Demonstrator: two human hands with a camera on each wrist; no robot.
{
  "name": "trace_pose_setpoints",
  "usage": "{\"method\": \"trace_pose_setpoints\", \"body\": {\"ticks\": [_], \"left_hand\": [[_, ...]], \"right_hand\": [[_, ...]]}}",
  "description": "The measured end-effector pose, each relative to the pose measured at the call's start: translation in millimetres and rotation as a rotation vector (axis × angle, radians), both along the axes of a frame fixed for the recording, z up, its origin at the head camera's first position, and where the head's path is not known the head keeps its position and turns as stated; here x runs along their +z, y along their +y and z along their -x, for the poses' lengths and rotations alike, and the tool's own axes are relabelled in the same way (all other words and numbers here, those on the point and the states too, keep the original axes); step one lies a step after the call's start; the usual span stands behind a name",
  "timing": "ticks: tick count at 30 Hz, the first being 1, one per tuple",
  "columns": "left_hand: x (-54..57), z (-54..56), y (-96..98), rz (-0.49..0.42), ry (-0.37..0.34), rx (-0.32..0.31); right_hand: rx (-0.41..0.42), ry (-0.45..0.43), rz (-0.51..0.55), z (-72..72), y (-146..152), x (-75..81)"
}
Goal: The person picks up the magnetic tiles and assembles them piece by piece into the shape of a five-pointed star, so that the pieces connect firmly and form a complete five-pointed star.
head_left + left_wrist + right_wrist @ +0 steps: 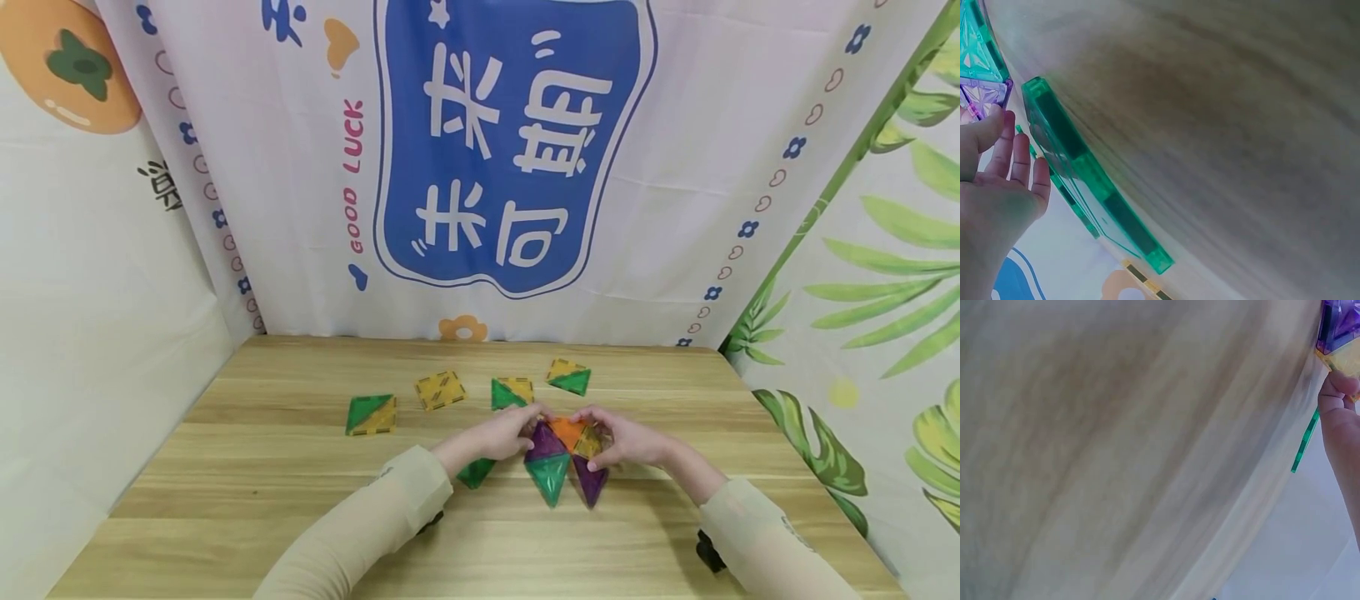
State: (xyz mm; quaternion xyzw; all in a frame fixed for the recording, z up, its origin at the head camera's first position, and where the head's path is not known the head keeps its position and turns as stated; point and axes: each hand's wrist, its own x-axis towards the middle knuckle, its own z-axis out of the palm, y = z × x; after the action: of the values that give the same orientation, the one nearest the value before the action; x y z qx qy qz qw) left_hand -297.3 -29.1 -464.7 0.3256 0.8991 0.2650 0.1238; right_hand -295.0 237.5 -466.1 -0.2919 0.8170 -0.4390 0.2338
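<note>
Between the two hands is a fan of joined, see-through triangular magnetic tiles: a purple tile [545, 444], a teal tile [549, 477], an orange tile [567, 431], a yellow tile [589, 442] and a second purple tile [590, 481]. The left hand [504, 432] grips the fan's left side at the purple tile, thumb toward the front. On the other side the right hand [628, 439] pinches the yellow tile, which also shows in the right wrist view [1344, 357]. Under the left wrist lies a green tile [476, 473], partly covered by the forearm.
Behind the hands lie several green-and-yellow tile squares, one at left [371, 415], one near the left fingers [512, 392] and one at the back right [569, 377]. An all-yellow square [440, 390] sits among them. A printed curtain [315, 275] hangs at the wooden table's [262, 500] far edge.
</note>
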Motion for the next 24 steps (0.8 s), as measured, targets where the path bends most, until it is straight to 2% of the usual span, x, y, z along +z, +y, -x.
{"method": "trace_pose_setpoints", "body": {"ticks": [9, 19, 24], "left_hand": [[-0.8, -1.3, -1.0, 0.027, 0.031, 0.010], [-0.1, -0.8, -3.4, 0.058, 0.100, -0.011], [-0.3, 0.0, -3.6, 0.009, 0.056, -0.011]], "right_hand": [[-0.023, -0.027, -0.028, -1.5, -0.9, 0.2], [-0.041, 0.036, -0.076, -2.3, -2.7, -0.4], [-0.054, 0.005, -0.057, -2.3, -4.8, -0.8]]}}
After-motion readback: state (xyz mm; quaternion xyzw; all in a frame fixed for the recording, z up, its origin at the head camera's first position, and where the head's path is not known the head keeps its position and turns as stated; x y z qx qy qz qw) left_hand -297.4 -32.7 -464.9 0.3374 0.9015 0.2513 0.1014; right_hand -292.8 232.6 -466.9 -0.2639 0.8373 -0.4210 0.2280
